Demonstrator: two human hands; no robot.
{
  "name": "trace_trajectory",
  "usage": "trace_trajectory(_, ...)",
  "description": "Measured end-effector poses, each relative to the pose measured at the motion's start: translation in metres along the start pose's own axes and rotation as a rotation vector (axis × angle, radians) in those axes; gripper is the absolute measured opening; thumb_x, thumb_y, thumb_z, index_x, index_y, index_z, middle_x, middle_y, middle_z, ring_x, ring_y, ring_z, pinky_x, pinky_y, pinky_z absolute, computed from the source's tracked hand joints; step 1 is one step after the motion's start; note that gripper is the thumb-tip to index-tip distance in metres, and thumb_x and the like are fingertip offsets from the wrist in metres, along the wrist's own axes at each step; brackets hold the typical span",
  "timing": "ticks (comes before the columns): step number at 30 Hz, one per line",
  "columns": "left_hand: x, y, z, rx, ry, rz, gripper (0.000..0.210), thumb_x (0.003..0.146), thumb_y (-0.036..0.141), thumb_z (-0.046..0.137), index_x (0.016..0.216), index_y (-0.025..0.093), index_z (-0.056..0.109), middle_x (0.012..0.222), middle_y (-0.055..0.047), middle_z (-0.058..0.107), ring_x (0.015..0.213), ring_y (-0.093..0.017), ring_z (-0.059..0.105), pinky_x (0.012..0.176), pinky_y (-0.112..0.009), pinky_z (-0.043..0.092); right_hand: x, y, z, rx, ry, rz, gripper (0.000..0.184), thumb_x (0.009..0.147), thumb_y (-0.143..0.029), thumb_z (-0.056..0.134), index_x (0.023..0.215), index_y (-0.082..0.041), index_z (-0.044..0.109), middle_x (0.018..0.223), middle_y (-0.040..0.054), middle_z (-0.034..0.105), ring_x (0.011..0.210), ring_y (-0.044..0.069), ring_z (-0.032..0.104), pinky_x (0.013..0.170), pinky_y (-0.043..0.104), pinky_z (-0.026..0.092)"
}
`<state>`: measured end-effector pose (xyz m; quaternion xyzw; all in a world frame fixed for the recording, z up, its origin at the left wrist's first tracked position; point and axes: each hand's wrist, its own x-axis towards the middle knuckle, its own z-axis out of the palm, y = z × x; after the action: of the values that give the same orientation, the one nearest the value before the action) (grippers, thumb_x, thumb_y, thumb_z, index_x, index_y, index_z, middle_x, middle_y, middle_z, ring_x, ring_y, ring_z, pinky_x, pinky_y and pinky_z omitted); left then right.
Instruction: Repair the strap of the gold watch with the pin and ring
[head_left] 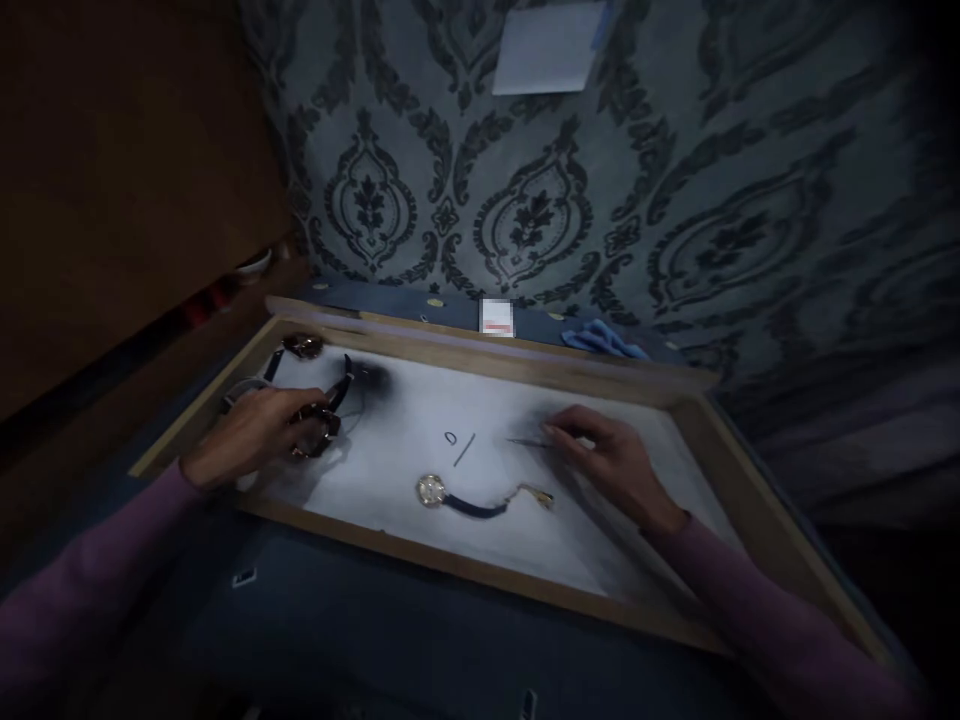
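Note:
My left hand (251,430) is closed at the left end of a shallow wooden tray (480,560) with a white base. Its fingers are on a dark, glossy brown piece (321,432), apparently a watch, with a dark strap (345,380) curving up behind it. Between the fingertips of my right hand (604,455) is a thin, pointed metal tool (527,442), its tip pointing left. Between the hands lie a gold watch (431,490) with a dark blue strap (476,507), a small dark ring (450,438) and a thin dark bar (464,450).
Another glossy brown piece (302,346) lies in the tray's far left corner. Behind the tray are a small white box (496,317) and a blue cloth (606,339). A wooden panel (142,180) stands at the left, and a patterned wall (450,180) rises behind.

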<state>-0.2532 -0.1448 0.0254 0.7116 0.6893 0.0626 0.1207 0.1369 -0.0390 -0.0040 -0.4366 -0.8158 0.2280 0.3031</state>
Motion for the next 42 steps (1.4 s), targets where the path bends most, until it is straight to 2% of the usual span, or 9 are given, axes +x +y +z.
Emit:
trace_trajectory(5, 0.029, 0.007, 0.002, 0.07, 0.022, 0.029, 0.03, 0.087, 0.039, 0.048, 0.108, 0.026, 0.065, 0.091, -0.002, 0.072, 0.083, -0.023, 0.065, 0.066, -0.026, 0.038, -0.009, -0.004, 0.001, 0.069, -0.107, -0.097, 0.032, 0.09, -0.045, 0.055, 0.078, -0.018, 0.067, 0.076, 0.006, 0.066, 0.07, 0.018, 0.061, 0.061, 0.028, 0.048)
trace_trajectory(9, 0.045, 0.005, 0.007, 0.071, -0.079, 0.033, 0.038, 0.088, 0.041, 0.043, 0.116, 0.025, 0.063, 0.102, -0.004, 0.071, 0.088, -0.024, 0.065, 0.068, -0.026, 0.041, -0.019, -0.009, 0.0, 0.09, -0.269, -0.156, 0.027, 0.091, -0.04, 0.055, 0.083, -0.018, 0.069, 0.083, 0.0074, 0.066, 0.077, 0.019, 0.061, 0.068, 0.03, 0.05)
trace_trajectory(18, 0.047, 0.007, 0.002, 0.088, -0.126, 0.111, 0.037, 0.089, 0.039, 0.043, 0.117, 0.024, 0.062, 0.114, -0.006, 0.066, 0.103, -0.025, 0.061, 0.083, -0.03, 0.044, -0.029, -0.004, 0.004, -0.026, -0.473, -0.293, 0.018, 0.09, -0.03, 0.06, 0.101, -0.019, 0.068, 0.097, 0.0097, 0.065, 0.094, 0.023, 0.06, 0.079, 0.035, 0.051)
trace_trajectory(23, 0.031, 0.037, -0.008, 0.211, 0.077, 0.184, 0.033, 0.09, 0.026, 0.042, 0.117, 0.023, 0.061, 0.116, -0.008, 0.062, 0.108, -0.028, 0.057, 0.083, -0.034, 0.043, -0.03, -0.002, 0.01, -0.1, -0.5, -0.314, 0.015, 0.09, -0.025, 0.058, 0.1, -0.02, 0.068, 0.097, 0.0091, 0.064, 0.096, 0.023, 0.059, 0.081, 0.037, 0.051)
trace_trajectory(25, 0.024, 0.058, -0.001, 0.106, 0.087, 0.315, 0.029, 0.093, 0.027, 0.042, 0.115, 0.021, 0.06, 0.114, -0.008, 0.062, 0.105, -0.025, 0.057, 0.086, -0.033, 0.043, -0.03, 0.0, 0.012, -0.104, -0.495, -0.324, 0.014, 0.091, -0.024, 0.058, 0.099, -0.02, 0.068, 0.097, 0.0084, 0.063, 0.095, 0.023, 0.059, 0.081, 0.038, 0.051)
trace_trajectory(29, 0.017, 0.101, 0.026, -0.069, -0.207, 0.526, 0.024, 0.094, 0.027, 0.051, 0.116, 0.021, 0.056, 0.108, -0.005, 0.06, 0.094, -0.02, 0.059, 0.078, -0.029, 0.043, -0.031, 0.001, 0.017, -0.103, -0.46, -0.343, 0.013, 0.091, -0.021, 0.058, 0.097, -0.02, 0.069, 0.094, 0.0074, 0.064, 0.093, 0.022, 0.06, 0.081, 0.038, 0.052)
trace_trajectory(32, 0.017, 0.118, 0.04, -0.002, -0.252, 0.561, 0.016, 0.088, 0.02, 0.059, 0.103, 0.018, 0.055, 0.104, -0.007, 0.056, 0.092, -0.021, 0.055, 0.074, -0.029, 0.041, -0.032, 0.002, 0.02, -0.109, -0.454, -0.35, 0.012, 0.091, -0.019, 0.057, 0.095, -0.019, 0.069, 0.092, 0.0073, 0.064, 0.091, 0.021, 0.06, 0.08, 0.037, 0.052)
trace_trajectory(37, 0.02, 0.119, 0.044, -0.068, -0.285, 0.48, 0.01, 0.084, 0.013, 0.057, 0.09, 0.017, 0.051, 0.095, -0.005, 0.056, 0.082, -0.018, 0.052, 0.068, -0.028, 0.037, -0.033, 0.001, 0.022, -0.088, -0.478, -0.36, 0.015, 0.092, -0.015, 0.054, 0.086, -0.018, 0.067, 0.087, 0.0059, 0.064, 0.082, 0.018, 0.06, 0.073, 0.033, 0.05)
trace_trajectory(42, 0.028, 0.106, 0.047, -0.487, -0.383, 0.348, 0.007, 0.081, 0.02, 0.059, 0.083, 0.018, 0.052, 0.072, 0.002, 0.056, 0.066, -0.013, 0.05, 0.059, -0.024, 0.033, -0.032, -0.002, 0.018, -0.03, -0.481, -0.324, 0.016, 0.091, -0.016, 0.051, 0.081, -0.018, 0.063, 0.081, 0.0056, 0.065, 0.078, 0.018, 0.06, 0.07, 0.031, 0.047)
